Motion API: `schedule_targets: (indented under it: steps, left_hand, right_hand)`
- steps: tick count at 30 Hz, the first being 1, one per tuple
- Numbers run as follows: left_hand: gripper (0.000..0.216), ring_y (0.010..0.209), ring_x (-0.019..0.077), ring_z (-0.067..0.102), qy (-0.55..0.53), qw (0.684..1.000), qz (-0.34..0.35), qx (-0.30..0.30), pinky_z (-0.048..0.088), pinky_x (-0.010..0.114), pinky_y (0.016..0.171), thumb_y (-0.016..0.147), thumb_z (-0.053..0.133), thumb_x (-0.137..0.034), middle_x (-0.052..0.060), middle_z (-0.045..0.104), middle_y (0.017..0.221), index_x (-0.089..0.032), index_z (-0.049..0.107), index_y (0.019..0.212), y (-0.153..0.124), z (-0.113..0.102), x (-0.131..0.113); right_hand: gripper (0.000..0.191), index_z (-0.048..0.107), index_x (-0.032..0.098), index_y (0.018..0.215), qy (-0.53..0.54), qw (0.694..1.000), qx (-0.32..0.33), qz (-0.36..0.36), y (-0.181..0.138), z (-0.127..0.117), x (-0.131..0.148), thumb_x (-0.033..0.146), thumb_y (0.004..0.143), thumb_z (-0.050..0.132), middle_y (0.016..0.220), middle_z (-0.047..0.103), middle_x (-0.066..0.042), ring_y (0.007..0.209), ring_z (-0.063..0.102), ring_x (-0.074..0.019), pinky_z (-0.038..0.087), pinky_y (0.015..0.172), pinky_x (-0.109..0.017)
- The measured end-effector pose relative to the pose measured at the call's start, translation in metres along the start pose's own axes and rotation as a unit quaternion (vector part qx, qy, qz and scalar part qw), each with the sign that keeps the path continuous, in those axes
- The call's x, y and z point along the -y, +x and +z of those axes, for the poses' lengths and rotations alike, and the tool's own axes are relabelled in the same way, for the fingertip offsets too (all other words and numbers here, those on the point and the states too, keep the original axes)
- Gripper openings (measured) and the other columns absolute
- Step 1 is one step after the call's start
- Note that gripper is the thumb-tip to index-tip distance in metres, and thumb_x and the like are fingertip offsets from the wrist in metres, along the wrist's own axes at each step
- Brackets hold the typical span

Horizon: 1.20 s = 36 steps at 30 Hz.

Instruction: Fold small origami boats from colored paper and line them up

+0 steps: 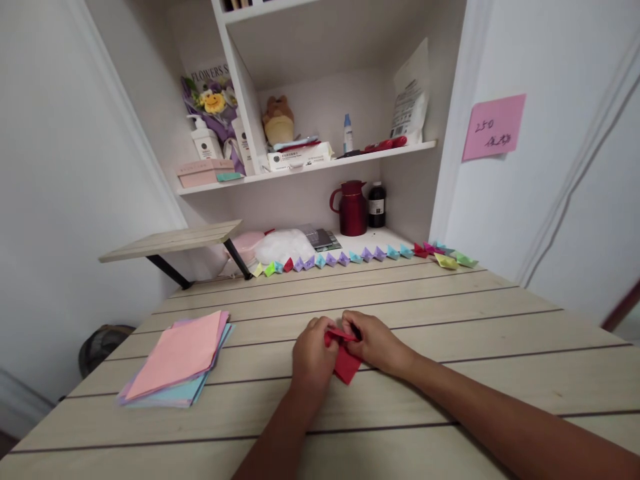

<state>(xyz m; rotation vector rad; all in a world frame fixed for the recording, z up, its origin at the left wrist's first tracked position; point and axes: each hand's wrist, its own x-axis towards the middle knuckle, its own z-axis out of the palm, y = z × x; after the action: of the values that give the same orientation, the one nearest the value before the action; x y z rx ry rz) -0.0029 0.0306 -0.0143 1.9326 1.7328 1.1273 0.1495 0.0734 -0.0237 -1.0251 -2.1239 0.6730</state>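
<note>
Both hands meet over a partly folded red paper [346,363] lying on the wooden table [450,313]. My left hand [313,352] is curled, its fingertips pinching the paper's left upper edge. From the right, my right hand [376,341] pinches the top fold with closed fingers. A lower corner of the red paper sticks out below the hands and rests on the table.
A stack of coloured paper sheets [177,360], pink on top, lies at the left. A row of several small folded paper shapes [350,257] lines the table's far edge. Behind stand a red jug [352,208], a dark bottle [377,205] and filled shelves. A small raised shelf [173,241] sits at back left.
</note>
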Motion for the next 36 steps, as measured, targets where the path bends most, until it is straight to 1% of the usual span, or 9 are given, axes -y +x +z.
schedule_targets:
  steps: [5, 10, 16, 21, 23, 25, 28, 30, 36]
  left_hand:
    - [0.027, 0.080, 0.0160, 0.057, 0.044, 0.999, 0.011, 0.018, 0.042, 0.027, 0.075, 0.076, 0.046, -0.004, 0.000, 0.059, 0.082, -0.023, 0.064, 0.081, -0.001, -0.003, -0.001]
    - [0.046, 0.092, 0.0161, 0.056, 0.065, 0.995, 0.050, 0.058, 0.044, 0.027, 0.084, 0.073, 0.048, -0.002, 0.002, 0.056, 0.101, -0.026, 0.065, 0.108, -0.013, -0.012, 0.002]
    - [0.045, 0.095, 0.0212, 0.054, 0.228, 0.960, 0.116, 0.115, 0.042, 0.034, 0.085, 0.085, 0.044, -0.008, 0.006, 0.054, 0.107, -0.032, 0.062, 0.120, -0.028, -0.022, -0.004]
    - [0.033, 0.093, 0.0235, 0.053, 0.291, 0.937, 0.143, 0.129, 0.041, 0.036, 0.081, 0.091, 0.046, -0.018, 0.007, 0.058, 0.108, -0.033, 0.064, 0.115, -0.027, -0.022, -0.002]
    - [0.031, 0.093, 0.0242, 0.052, 0.302, 0.930, 0.162, 0.132, 0.041, 0.037, 0.081, 0.092, 0.046, -0.022, 0.007, 0.059, 0.109, -0.033, 0.064, 0.114, -0.027, -0.023, 0.001]
    - [0.031, 0.095, 0.0249, 0.052, 0.302, 0.927, 0.173, 0.137, 0.040, 0.038, 0.082, 0.092, 0.047, -0.023, 0.008, 0.060, 0.113, -0.032, 0.063, 0.116, -0.028, -0.025, 0.003]
    - [0.034, 0.099, 0.0251, 0.051, 0.282, 0.934, 0.168, 0.142, 0.040, 0.039, 0.086, 0.089, 0.047, -0.019, 0.007, 0.059, 0.119, -0.032, 0.063, 0.117, -0.029, -0.028, 0.004]
    - [0.040, 0.101, 0.0240, 0.051, 0.254, 0.943, 0.156, 0.147, 0.039, 0.038, 0.088, 0.086, 0.047, -0.012, 0.005, 0.059, 0.120, -0.032, 0.062, 0.118, -0.028, -0.031, 0.003]
    - [0.039, 0.106, 0.0226, 0.053, 0.167, 0.964, 0.106, 0.178, 0.039, 0.038, 0.093, 0.083, 0.051, -0.014, 0.003, 0.061, 0.119, -0.034, 0.067, 0.112, -0.024, -0.041, -0.003]
  right_hand:
    - [0.021, 0.040, 0.022, 0.067, -0.008, 1.000, 0.006, -0.004, 0.000, -0.001, 0.002, 0.007, 0.061, 0.052, 0.069, 0.052, 0.005, 0.067, 0.047, -0.0140, 0.032, 0.062, -0.023]
    - [0.022, 0.040, 0.022, 0.067, -0.008, 1.000, 0.016, -0.009, -0.001, -0.003, 0.003, 0.006, 0.061, 0.053, 0.071, 0.053, 0.005, 0.069, 0.048, -0.0142, 0.032, 0.063, -0.023]
    - [0.022, 0.042, 0.022, 0.068, -0.002, 0.999, 0.042, -0.020, -0.001, -0.003, 0.004, 0.002, 0.062, 0.052, 0.070, 0.051, 0.005, 0.068, 0.046, -0.0135, 0.033, 0.063, -0.023]
    - [0.025, 0.060, 0.021, 0.079, 0.025, 0.989, 0.142, -0.041, -0.005, -0.035, 0.006, 0.007, 0.059, 0.066, 0.085, 0.055, 0.002, 0.070, 0.049, -0.0124, 0.039, 0.063, -0.022]
    - [0.036, 0.066, 0.024, 0.093, 0.051, 0.972, 0.226, -0.043, -0.007, -0.054, 0.007, 0.013, 0.059, 0.074, 0.099, 0.057, 0.000, 0.080, 0.054, -0.0151, 0.043, 0.070, -0.024]
    - [0.034, 0.067, 0.025, 0.098, 0.087, 0.959, 0.267, -0.022, -0.007, -0.069, 0.006, 0.020, 0.065, 0.074, 0.101, 0.060, -0.001, 0.089, 0.056, -0.0183, 0.044, 0.076, -0.028]
    - [0.016, 0.066, 0.021, 0.093, 0.140, 0.970, 0.197, 0.034, -0.004, -0.073, 0.006, 0.028, 0.079, 0.063, 0.086, 0.062, 0.000, 0.079, 0.056, -0.0164, 0.044, 0.071, -0.028]
    - [0.013, 0.065, 0.020, 0.089, 0.154, 0.975, 0.152, 0.045, -0.003, -0.065, 0.007, 0.028, 0.083, 0.057, 0.079, 0.062, 0.000, 0.072, 0.056, -0.0147, 0.044, 0.068, -0.027]
    - [0.014, 0.071, 0.023, 0.082, 0.076, 0.975, 0.201, -0.064, -0.004, -0.037, 0.011, 0.018, 0.082, 0.058, 0.086, 0.064, -0.001, 0.084, 0.059, -0.0173, 0.045, 0.077, -0.029]
